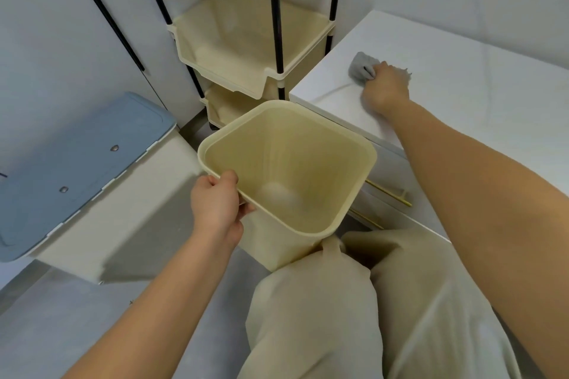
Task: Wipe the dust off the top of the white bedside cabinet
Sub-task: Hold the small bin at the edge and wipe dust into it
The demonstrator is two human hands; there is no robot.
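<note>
The white bedside cabinet [462, 95] stands at the right, its flat top facing me. My right hand [385, 86] presses a grey cloth [361, 66] onto the top near its left edge; the cloth sticks out on both sides of the fist. My left hand [217, 204] grips the near-left rim of an empty cream plastic bin [286, 163], held beside the cabinet's front left corner, below the level of its top.
A rack of cream storage baskets [249, 40] on black poles stands behind the bin. A white box with a blue lid [77, 169] is at the left. Gold drawer handles [389, 192] show on the cabinet front. My beige-trousered knees [338, 301] are below.
</note>
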